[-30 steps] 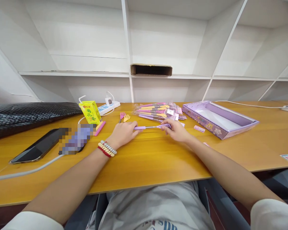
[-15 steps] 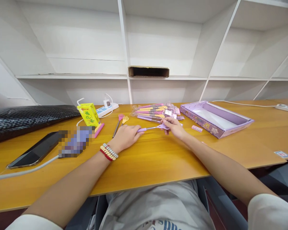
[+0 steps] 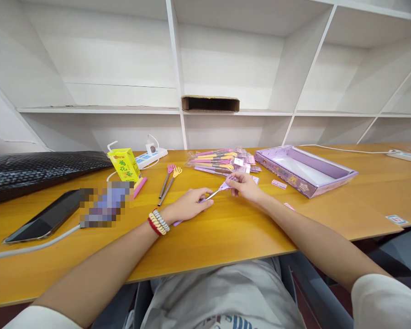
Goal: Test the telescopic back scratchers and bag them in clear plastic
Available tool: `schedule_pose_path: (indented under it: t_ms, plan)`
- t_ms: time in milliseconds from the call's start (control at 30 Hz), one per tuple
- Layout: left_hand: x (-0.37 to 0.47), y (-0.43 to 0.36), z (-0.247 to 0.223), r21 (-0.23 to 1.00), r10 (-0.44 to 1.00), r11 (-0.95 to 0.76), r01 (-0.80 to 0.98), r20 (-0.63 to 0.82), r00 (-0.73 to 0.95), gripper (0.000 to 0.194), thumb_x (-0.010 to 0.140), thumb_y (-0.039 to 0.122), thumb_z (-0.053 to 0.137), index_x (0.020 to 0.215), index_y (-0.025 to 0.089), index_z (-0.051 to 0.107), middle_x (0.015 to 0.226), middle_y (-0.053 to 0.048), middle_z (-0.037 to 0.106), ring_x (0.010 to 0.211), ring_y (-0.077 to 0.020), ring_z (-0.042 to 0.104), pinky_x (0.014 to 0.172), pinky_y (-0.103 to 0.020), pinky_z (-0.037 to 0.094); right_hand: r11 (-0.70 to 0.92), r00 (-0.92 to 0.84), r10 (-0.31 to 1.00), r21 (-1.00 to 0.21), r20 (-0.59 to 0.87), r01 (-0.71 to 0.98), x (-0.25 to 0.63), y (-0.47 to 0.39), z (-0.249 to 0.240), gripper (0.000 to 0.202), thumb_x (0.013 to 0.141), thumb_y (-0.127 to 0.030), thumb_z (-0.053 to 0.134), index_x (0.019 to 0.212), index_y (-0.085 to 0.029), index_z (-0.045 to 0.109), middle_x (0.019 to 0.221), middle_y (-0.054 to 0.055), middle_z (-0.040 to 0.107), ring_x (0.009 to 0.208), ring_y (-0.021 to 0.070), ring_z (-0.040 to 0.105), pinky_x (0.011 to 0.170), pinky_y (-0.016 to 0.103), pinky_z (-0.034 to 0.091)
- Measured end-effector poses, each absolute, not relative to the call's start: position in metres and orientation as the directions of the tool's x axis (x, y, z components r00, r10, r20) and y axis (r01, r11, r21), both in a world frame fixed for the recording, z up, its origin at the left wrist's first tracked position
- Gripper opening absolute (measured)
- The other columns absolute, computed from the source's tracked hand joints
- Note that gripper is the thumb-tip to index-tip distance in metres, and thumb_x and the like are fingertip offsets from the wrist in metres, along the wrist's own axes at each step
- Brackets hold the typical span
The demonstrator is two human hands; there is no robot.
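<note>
A purple telescopic back scratcher (image 3: 213,194) slants between my hands above the table. My left hand (image 3: 191,204) is wrapped round its handle, whose purple end shows below the palm. Fingers of my right hand (image 3: 241,185) pinch the purple claw head, partly covering it. Left of them lie a pink-headed back scratcher (image 3: 166,178) and a yellow-headed back scratcher (image 3: 171,183), both with bare metal rods. Beyond my right hand is a pile of bagged back scratchers (image 3: 215,160) in pink, yellow and purple.
An open purple tray box (image 3: 304,185) stands at right, near a small pink label (image 3: 279,184). At left are a yellow drink carton (image 3: 123,165), a pink tube (image 3: 140,187), a black phone (image 3: 48,217) and a power strip (image 3: 152,157). A cardboard box (image 3: 210,104) sits on the shelf.
My left hand has slid lower along the handle, and the back scratcher now tilts more steeply. Another pink label piece now shows by my right forearm.
</note>
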State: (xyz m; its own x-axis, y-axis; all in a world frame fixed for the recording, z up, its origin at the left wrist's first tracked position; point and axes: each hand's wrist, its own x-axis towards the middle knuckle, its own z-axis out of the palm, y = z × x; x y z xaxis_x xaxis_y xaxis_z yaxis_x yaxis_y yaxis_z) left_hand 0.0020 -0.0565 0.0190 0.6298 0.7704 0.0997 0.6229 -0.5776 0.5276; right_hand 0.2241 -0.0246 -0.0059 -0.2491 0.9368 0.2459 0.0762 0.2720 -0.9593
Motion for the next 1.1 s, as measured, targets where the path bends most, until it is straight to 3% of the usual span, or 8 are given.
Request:
schedule_pose_path:
  t_ms: [100, 300, 367, 433, 500, 567, 767, 1100]
  plan:
    - [0.004, -0.056, 0.019, 0.478, 0.737, -0.62, 0.622, 0.083, 0.671, 0.035, 0.089, 0.041, 0.032, 0.093, 0.018, 0.058, 0.072, -0.001, 0.063, 0.064, -0.0138, 0.056, 0.061, -0.025, 0.04, 0.318, -0.334, 0.909, -0.933, 0.25, 0.167, 0.218, -0.029, -0.009, 0.028, 0.07, -0.04, 0.063, 0.082, -0.016, 0.055, 0.059, -0.002, 0.06, 0.038, 0.0074, 0.049, 0.035, 0.018, 0.034]
    - [0.005, -0.055, 0.022, 0.145, 0.791, -0.612, 0.777, 0.127, 0.599, 0.037, 0.091, 0.044, 0.026, 0.095, 0.021, 0.055, 0.08, -0.006, 0.064, 0.071, -0.02, 0.059, 0.062, -0.029, 0.039, 0.348, -0.276, 0.915, -0.922, 0.294, 0.171, 0.223, -0.02, -0.006, 0.025, 0.07, -0.039, 0.062, 0.08, -0.016, 0.057, 0.06, -0.002, 0.06, 0.038, 0.0071, 0.048, 0.036, 0.019, 0.033]
    - [0.003, -0.052, 0.022, 0.053, 0.805, -0.588, 0.807, 0.139, 0.577, 0.039, 0.091, 0.044, 0.024, 0.095, 0.021, 0.055, 0.079, -0.007, 0.064, 0.069, -0.0206, 0.06, 0.06, -0.03, 0.038, 0.332, -0.174, 0.936, -0.932, 0.307, 0.147, 0.237, -0.011, -0.001, 0.027, 0.067, -0.04, 0.064, 0.078, -0.016, 0.058, 0.057, -0.002, 0.059, 0.036, 0.0078, 0.047, 0.035, 0.02, 0.034]
    - [-0.001, -0.049, 0.024, -0.031, 0.817, -0.555, 0.832, 0.17, 0.551, 0.039, 0.092, 0.043, 0.022, 0.096, 0.021, 0.054, 0.078, -0.007, 0.064, 0.069, -0.0209, 0.06, 0.059, -0.03, 0.037, 0.328, 0.036, 0.942, -0.94, 0.332, 0.094, 0.256, -0.002, 0.007, 0.028, 0.064, -0.042, 0.065, 0.075, -0.016, 0.058, 0.052, -0.002, 0.058, 0.034, 0.0079, 0.044, 0.034, 0.021, 0.034]
    - [-0.005, -0.045, 0.026, -0.105, 0.815, -0.526, 0.844, 0.22, 0.536, 0.036, 0.092, 0.039, 0.023, 0.098, 0.021, 0.053, 0.08, -0.006, 0.066, 0.07, -0.0211, 0.061, 0.06, -0.03, 0.037, 0.367, 0.237, 0.901, -0.929, 0.364, 0.033, 0.276, 0.006, 0.014, 0.027, 0.059, -0.039, 0.068, 0.071, -0.017, 0.057, 0.048, -0.003, 0.055, 0.032, 0.0072, 0.042, 0.032, 0.021, 0.032]
    - [-0.007, -0.04, 0.029, -0.163, 0.786, -0.522, 0.837, 0.289, 0.547, 0.033, 0.093, 0.035, 0.024, 0.095, 0.021, 0.054, 0.082, -0.006, 0.066, 0.073, -0.0212, 0.06, 0.064, -0.032, 0.037, 0.408, 0.326, 0.861, -0.913, 0.39, 0.014, 0.292, 0.012, 0.02, 0.026, 0.057, -0.036, 0.069, 0.067, -0.016, 0.056, 0.046, -0.004, 0.052, 0.033, 0.0064, 0.04, 0.032, 0.02, 0.03]
    - [-0.018, -0.024, 0.035, -0.257, 0.712, -0.448, 0.856, 0.477, 0.516, 0.029, 0.091, 0.028, 0.03, 0.088, 0.019, 0.057, 0.086, -0.008, 0.065, 0.085, -0.0222, 0.058, 0.075, -0.036, 0.034, 0.456, 0.471, 0.775, -0.889, 0.421, 0.045, 0.325, 0.024, 0.025, 0.021, 0.061, -0.031, 0.067, 0.069, -0.015, 0.058, 0.044, -0.005, 0.049, 0.032, 0.0057, 0.039, 0.031, 0.019, 0.029]
    - [-0.063, -0.001, 0.04, -0.233, 0.755, -0.361, 0.903, 0.495, 0.429, 0.031, 0.09, 0.028, 0.03, 0.099, 0.021, 0.059, 0.096, -0.009, 0.065, 0.094, -0.0236, 0.057, 0.078, -0.037, 0.034, 0.518, 0.754, 0.52, -0.85, 0.401, 0.095, 0.393, 0.03, 0.029, 0.008, 0.066, -0.018, 0.063, 0.066, -0.014, 0.057, 0.046, -0.005, 0.047, 0.032, 0.0068, 0.038, 0.031, 0.022, 0.028]
